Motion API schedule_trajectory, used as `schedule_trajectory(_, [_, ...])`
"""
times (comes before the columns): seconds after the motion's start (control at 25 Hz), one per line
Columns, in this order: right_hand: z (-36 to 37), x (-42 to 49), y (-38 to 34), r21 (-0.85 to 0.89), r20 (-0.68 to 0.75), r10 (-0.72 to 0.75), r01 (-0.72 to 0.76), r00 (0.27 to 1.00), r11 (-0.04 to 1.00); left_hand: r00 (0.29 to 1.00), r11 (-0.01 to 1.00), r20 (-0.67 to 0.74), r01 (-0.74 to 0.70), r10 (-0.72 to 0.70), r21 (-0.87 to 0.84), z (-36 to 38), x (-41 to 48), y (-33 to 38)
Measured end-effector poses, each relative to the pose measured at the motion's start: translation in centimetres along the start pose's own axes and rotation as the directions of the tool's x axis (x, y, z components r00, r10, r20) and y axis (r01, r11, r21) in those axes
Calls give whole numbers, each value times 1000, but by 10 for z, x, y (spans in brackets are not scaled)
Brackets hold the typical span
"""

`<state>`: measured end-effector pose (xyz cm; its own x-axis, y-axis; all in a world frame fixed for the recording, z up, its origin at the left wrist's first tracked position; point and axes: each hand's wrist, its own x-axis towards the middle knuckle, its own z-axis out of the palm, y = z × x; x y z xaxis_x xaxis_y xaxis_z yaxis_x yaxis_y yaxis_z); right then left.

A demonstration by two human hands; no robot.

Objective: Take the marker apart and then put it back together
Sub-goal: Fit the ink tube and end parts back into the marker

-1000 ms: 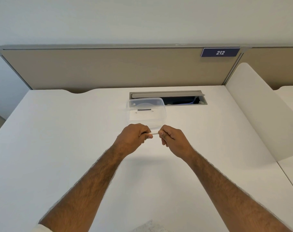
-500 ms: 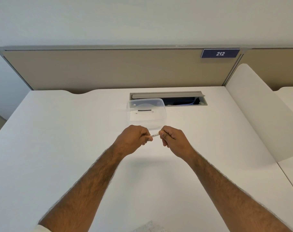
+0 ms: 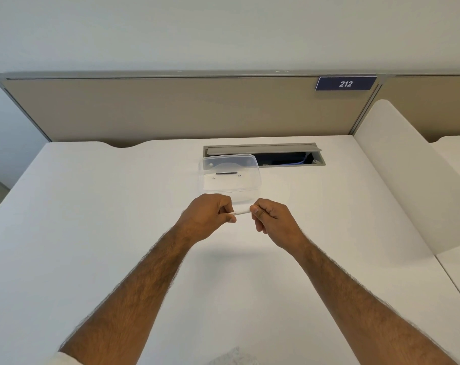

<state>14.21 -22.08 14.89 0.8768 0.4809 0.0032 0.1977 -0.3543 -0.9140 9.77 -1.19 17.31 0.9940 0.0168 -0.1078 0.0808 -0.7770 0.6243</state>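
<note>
A thin white marker point(image 3: 241, 212) is held level above the white desk, between my two hands. My left hand point(image 3: 208, 216) is closed around its left end, and my right hand point(image 3: 272, 219) pinches its right end with thumb and fingers. Only a short white length shows between the hands; both ends are hidden in the fists. A clear plastic container point(image 3: 230, 177) stands on the desk just behind the hands, with a small dark piece point(image 3: 226, 173) lying in it.
An open cable hatch point(image 3: 265, 155) is set into the desk point(image 3: 92, 219) behind the container. A beige partition with a "212" sign point(image 3: 346, 83) closes the back, and a white divider point(image 3: 408, 175) rises at the right.
My hands have drawn slightly apart, so a longer stretch of the white marker shows between them. The marker has tilted a little, right end higher.
</note>
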Motion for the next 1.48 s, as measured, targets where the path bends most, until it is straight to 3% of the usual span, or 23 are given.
schedule_trajectory(0.28, [4, 2, -5, 78, -21, 72, -70, 997, 995, 997, 999, -61, -42, 44, 28, -3, -1, 8])
schedule_trajectory(0.6, [3, 2, -3, -30, -32, 17, -18, 999, 999, 994, 996, -83, -60, 66, 72, -2, -2, 7])
schedule_trajectory(0.84, [6, -2, -5, 153, -4, 138, -135, 990, 979, 991, 985, -90, -89, 103, 148, 3, 0, 2])
schedule_trajectory(0.96, [10, -6, -5, 299, 52, 220, -225, 974, 927, 987, 980, -109, -95, 116, 177, 4, -3, -2])
schedule_trajectory(1.16, [18, -17, -1, 523, 192, 406, -443, 893, 728, 958, 929, -109, -222, 264, 296, 5, -1, -1])
schedule_trajectory(1.32, [20, -21, -1, 583, 227, 434, -479, 872, 657, 953, 905, -80, -248, 292, 345, 6, 1, -2])
schedule_trajectory(1.4, [21, -21, -3, 597, 172, 428, -439, 887, 671, 942, 924, -170, -230, 290, 304, 9, -2, -4])
schedule_trajectory(1.48, [23, -20, -5, 628, 80, 429, -380, 900, 680, 883, 960, -392, -187, 258, 211, 16, -7, -4])
